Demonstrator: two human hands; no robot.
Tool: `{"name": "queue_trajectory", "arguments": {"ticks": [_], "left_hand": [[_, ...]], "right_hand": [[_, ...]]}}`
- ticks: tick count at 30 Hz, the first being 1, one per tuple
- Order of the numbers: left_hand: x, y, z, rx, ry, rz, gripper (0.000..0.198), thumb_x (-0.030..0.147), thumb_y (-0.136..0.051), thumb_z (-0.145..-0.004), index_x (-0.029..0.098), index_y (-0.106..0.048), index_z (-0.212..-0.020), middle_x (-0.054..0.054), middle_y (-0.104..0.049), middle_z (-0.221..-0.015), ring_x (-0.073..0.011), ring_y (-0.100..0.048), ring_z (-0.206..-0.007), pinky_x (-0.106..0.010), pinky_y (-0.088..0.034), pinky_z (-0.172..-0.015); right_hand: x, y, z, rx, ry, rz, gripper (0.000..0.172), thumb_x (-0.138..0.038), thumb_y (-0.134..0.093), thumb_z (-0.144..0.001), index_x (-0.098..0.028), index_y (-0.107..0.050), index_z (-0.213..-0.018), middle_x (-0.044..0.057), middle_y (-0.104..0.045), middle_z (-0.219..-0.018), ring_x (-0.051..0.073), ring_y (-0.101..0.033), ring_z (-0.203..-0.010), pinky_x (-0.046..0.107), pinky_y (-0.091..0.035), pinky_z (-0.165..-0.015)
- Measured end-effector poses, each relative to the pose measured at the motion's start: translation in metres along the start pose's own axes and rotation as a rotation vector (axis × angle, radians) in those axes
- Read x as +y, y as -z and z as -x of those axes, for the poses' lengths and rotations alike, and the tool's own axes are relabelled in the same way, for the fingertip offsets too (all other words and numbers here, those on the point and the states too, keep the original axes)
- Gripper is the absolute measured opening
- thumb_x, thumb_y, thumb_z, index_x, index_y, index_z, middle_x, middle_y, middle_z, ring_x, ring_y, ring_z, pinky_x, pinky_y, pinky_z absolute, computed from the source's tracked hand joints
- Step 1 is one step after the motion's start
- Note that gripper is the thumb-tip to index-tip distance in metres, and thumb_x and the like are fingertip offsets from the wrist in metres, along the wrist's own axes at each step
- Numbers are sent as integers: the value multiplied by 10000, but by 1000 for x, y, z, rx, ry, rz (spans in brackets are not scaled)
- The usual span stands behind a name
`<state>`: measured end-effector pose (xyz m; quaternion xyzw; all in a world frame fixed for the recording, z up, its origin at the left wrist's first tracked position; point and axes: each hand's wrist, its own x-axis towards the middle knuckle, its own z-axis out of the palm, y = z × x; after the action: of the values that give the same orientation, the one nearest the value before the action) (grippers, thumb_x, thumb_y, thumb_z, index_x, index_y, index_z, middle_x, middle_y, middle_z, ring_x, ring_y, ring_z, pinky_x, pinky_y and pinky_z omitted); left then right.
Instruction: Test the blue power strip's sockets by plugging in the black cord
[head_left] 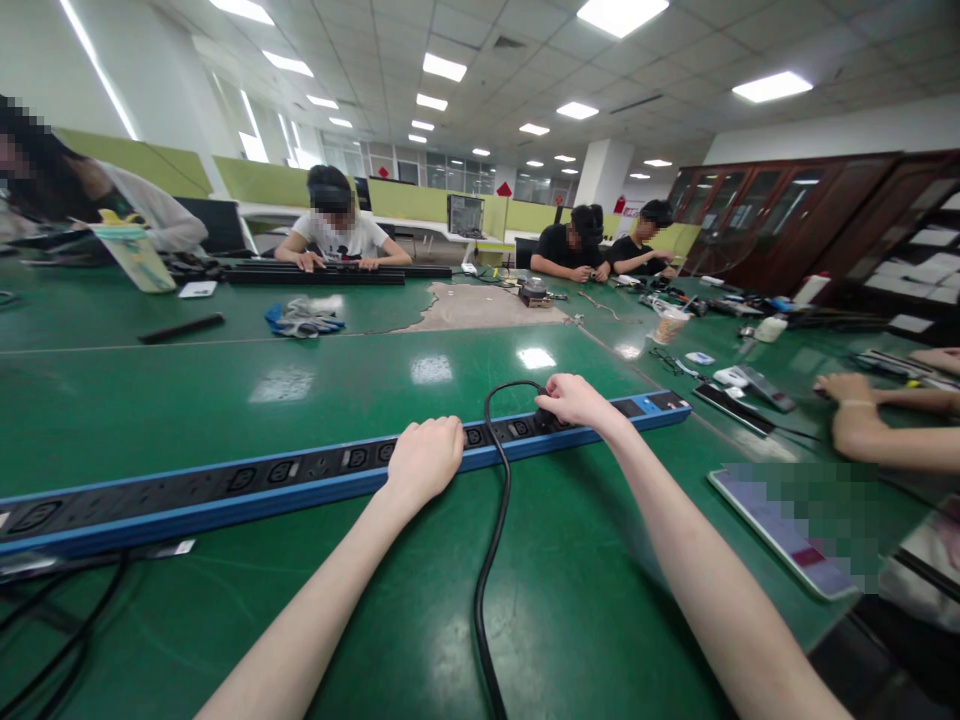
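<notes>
A long blue power strip with black sockets lies slantwise across the green table. My left hand is closed over the middle of the strip, gripping it with its fingers curled over the far side. My right hand pinches a black plug at a socket farther right; whether the plug is fully seated cannot be seen. From the plug a black cable loops over the strip and runs down towards me between my forearms.
Black cables lie at the left end of the strip. To the right are a tablet, a co-worker's hand and small devices. Blue-and-white gloves, a black bar and a cup sit farther back. Co-workers sit around the table.
</notes>
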<state>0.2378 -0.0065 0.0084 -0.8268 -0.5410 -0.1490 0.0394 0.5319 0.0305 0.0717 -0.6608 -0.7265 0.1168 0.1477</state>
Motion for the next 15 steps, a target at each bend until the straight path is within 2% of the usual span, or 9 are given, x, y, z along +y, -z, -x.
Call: {"name": "queue_trajectory", "arguments": {"ticks": [3,6,11,15], "left_hand": [[0,0,0,5,2,-1,414,330,-313,-1106,204,-701,-1033,-113,-773,-989,-265,-724,-956,-380,-454,-860],[0,-1,-1,2,6,-2,410,332,-319,-1106,205,-703,-1041,-112,-774,-992,-260,-724,-958,-375,-451,-861],[0,-2,-1,-4,8,-3,415,336,-311,-1109,205,-696,-1025,-111,-773,-996,-255,-719,-949,-370,-444,-863],[0,-1,-1,-6,7,-16,414,332,-307,-1109,207,-691,-1017,-104,-770,-992,-260,-720,-943,-374,-446,-854]], "right_hand": [[7,3,4,-104,6,-168,260,-445,-619,-932,-186,-622,-962,23,-688,-640,163,-610,-536,251,-402,-535],[9,2,5,-151,6,-214,275,-463,-612,-945,-193,-602,-999,19,-693,-651,159,-601,-521,249,-397,-522],[-4,-9,-5,31,72,102,190,-378,-649,-898,-191,-634,-868,93,-760,-831,210,-682,-744,275,-398,-616],[-11,-10,-8,24,45,192,185,-359,-674,-892,-181,-690,-943,100,-780,-898,221,-701,-816,275,-420,-665]]}}
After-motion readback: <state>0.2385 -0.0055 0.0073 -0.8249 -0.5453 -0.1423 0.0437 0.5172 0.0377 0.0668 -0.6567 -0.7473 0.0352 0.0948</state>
